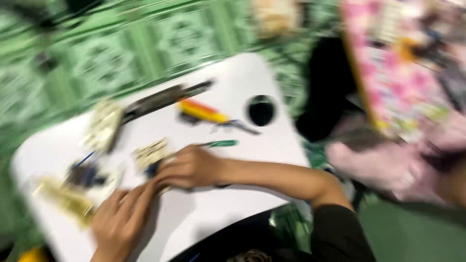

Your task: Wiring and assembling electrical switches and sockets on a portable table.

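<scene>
The whole view is smeared by motion. My right hand [189, 167] rests on a small white table [228, 204], fingers curled over a small cream-coloured piece [150, 153] with something dark under it. My left hand [121, 218] lies flat on the table just below, fingertips touching the right hand's. Whether either hand grips the piece is unclear. A green pen-like tool [221, 143] lies just beyond my right wrist.
On the table lie a yellow-and-red tool [204, 111], a long dark bar [165, 98], cream pieces [103, 125], a dark blue lump [85, 174] and a gold strip [68, 201]. A round black hole [261, 110] sits near the table's far edge. A pink patterned cloth [398, 73] is at right.
</scene>
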